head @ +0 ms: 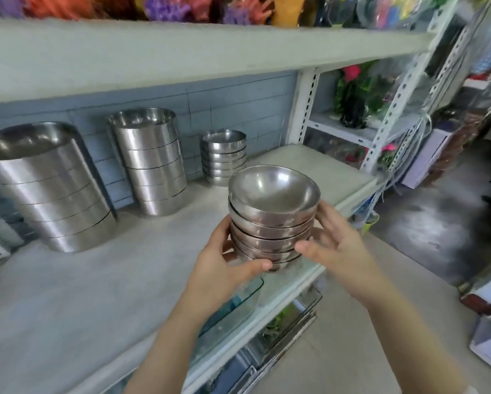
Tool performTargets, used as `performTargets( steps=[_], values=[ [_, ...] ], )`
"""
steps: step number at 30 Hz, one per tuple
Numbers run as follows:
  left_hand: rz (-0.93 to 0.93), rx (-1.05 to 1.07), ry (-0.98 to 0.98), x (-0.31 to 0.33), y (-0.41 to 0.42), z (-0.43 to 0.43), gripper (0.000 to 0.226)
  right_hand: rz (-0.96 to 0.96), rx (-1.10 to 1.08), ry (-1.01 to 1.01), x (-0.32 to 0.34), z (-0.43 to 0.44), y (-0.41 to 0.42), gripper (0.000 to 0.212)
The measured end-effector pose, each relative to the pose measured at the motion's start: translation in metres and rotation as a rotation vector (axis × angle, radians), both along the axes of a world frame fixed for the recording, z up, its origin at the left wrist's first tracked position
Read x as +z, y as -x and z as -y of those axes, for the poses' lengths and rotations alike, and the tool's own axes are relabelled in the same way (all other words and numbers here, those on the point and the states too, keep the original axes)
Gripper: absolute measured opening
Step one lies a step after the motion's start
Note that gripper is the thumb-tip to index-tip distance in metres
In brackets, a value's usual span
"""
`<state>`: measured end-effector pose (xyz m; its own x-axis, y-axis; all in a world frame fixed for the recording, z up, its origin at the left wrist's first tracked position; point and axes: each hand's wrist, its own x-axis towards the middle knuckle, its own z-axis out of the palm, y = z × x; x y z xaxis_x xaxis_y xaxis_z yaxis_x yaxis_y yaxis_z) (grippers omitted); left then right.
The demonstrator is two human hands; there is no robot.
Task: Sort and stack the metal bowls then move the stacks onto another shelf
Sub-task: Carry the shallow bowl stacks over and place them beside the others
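Left grip (224,268) and right grip (335,251) both clamped round held bowl stack (272,223), one on each side, over front edge of shelf (96,294). Standing on shelf along back wall, left to right: large bowl stack (51,189), medium bowl stack (150,163), small bowl stack (224,157). All upright, apart.

Large bowl stack (48,189) cut by left edge; top-shelf goods (182,7) blurred, unidentifiable.
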<state>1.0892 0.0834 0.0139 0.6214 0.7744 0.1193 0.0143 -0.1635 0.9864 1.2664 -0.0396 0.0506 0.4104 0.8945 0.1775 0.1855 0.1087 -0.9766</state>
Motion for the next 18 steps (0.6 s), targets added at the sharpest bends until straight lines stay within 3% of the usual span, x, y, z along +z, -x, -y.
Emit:
performTargets(
  steps=[2, 8, 18],
  values=[
    [-0.012, 0.039, -0.014, -0.003, -0.035, -0.006, 0.100, 0.009, 0.052, 0.019, -0.006, -0.013, -0.040, 0.084],
    [-0.024, 0.133, -0.011, -0.015, -0.115, -0.030, 0.097, -0.017, 0.161, 0.077, -0.021, -0.057, -0.132, 0.080],
    [-0.065, 0.127, 0.058, -0.039, -0.190, -0.097, 0.103, 0.021, 0.215, 0.128, -0.047, -0.132, -0.216, 0.072]
  ],
)
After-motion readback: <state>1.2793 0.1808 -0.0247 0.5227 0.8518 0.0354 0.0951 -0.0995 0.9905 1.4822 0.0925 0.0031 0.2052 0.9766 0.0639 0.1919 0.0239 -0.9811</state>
